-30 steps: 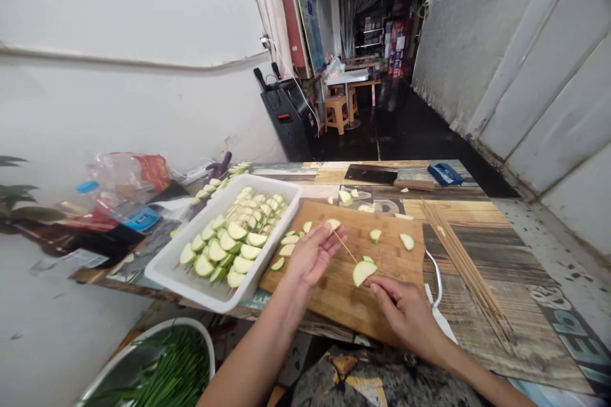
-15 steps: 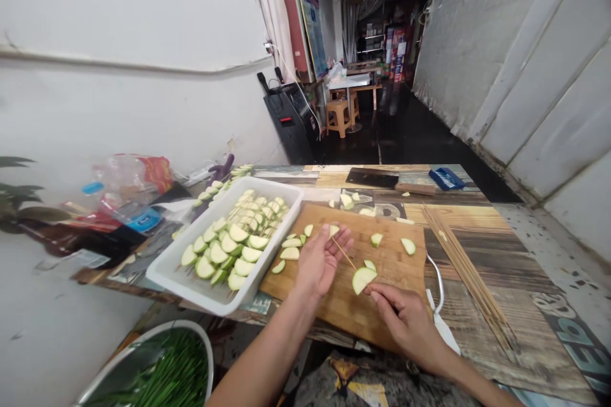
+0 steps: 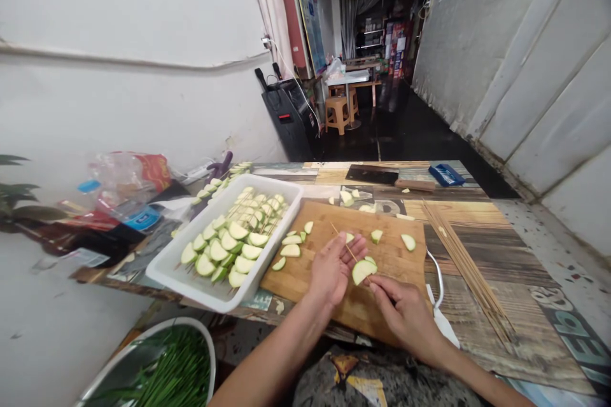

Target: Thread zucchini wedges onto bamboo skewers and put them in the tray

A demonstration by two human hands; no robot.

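My right hand [image 3: 405, 311] pinches the lower end of a thin wooden skewer [image 3: 353, 254]. Half-round zucchini slices [image 3: 363, 271] are threaded on it just past my fingertips. My left hand [image 3: 331, 270] is turned palm up over the cutting board [image 3: 315, 280], a pale zucchini slice [image 3: 349, 238] held between thumb and fingers. The skewer's bare tip passes across the left fingers, beside that slice. More loose slices [image 3: 290, 250] lie on the board's left side, and a few pieces [image 3: 408, 241] on its right.
Left of the board stands a white plastic tub [image 3: 210, 302] with skewered slices. Bare skewers [image 3: 468, 267] lie to the right. A cleaver [image 3: 372, 175] and a blue box [image 3: 446, 175] sit at the table's far side. Below left is a bowl of green stalks [image 3: 167, 362].
My left hand has moved right with its slice, closer to the threaded slices and my right hand. The skewer's tip now pokes out past the left fingers. The right hand has barely moved.
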